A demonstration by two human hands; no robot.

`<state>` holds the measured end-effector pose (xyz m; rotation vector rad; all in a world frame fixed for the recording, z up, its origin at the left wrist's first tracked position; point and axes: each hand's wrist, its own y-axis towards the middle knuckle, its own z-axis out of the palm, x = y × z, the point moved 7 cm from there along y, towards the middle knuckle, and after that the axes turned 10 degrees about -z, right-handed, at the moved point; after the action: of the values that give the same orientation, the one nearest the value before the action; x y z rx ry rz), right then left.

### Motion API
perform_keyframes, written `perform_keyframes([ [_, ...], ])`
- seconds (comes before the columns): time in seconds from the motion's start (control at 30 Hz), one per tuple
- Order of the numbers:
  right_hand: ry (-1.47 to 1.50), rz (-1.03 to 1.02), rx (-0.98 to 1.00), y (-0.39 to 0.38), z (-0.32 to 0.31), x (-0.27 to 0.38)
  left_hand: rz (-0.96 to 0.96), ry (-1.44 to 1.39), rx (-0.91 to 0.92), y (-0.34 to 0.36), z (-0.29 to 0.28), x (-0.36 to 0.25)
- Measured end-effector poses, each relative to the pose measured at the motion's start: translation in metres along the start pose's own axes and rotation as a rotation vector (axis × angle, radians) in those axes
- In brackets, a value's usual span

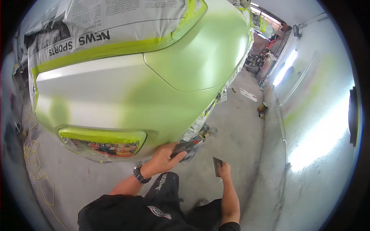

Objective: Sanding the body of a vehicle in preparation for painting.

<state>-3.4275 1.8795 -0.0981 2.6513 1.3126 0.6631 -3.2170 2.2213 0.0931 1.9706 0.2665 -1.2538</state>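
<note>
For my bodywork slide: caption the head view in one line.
Left hand presses a dark spreader to the green car body; right hand holds another spreader.

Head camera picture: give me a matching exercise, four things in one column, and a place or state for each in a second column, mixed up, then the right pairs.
Things:
1. left hand
2. right hand
3. newspaper
4. yellow cord

Places or states:
A. taped over the car's glass, above the green panel
B. lying in loops on the concrete floor at left
C. pressing a dark flat spreader against the lower edge of the car panel
D. held away from the car, gripping a second dark flat spreader

Pairs: 1-C, 2-D, 3-A, 4-B
</note>
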Motion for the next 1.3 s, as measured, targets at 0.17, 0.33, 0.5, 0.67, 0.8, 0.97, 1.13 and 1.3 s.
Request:
perform_keyframes([
  [0.17, 0.013, -0.047, 0.035, 0.0, 0.004, 0.019, -0.054, -0.063, 0.021, -0.002, -0.001, 0.003],
  [0.33, 0.018, -0.138, 0.127, 0.002, 0.019, 0.03, -0.205, -0.058, 0.046, -0.006, 0.001, 0.009],
  [0.5, 0.033, -0.158, 0.277, -0.004, 0.044, 0.019, -0.193, -0.061, 0.045, -0.008, 0.006, 0.008],
  [0.67, 0.136, -0.207, 0.382, -0.004, 0.062, 0.027, -0.219, -0.022, -0.016, -0.011, 0.005, 0.016],
  [0.8, 0.143, -0.172, 0.448, 0.005, 0.073, 0.022, -0.316, 0.051, -0.054, -0.012, 0.008, 0.015],
  [0.97, 0.275, -0.247, 0.401, 0.008, 0.085, 0.025, -0.279, 0.098, -0.137, -0.012, 0.009, 0.017],
  [1.13, 0.338, -0.413, 0.494, 0.013, 0.1, 0.038, -0.38, 0.014, -0.242, -0.021, 0.01, 0.026],
  [1.3, 0.358, -0.414, 0.606, 0.025, 0.072, 0.063, -0.306, 0.316, -0.29, -0.023, 0.014, 0.019],
])
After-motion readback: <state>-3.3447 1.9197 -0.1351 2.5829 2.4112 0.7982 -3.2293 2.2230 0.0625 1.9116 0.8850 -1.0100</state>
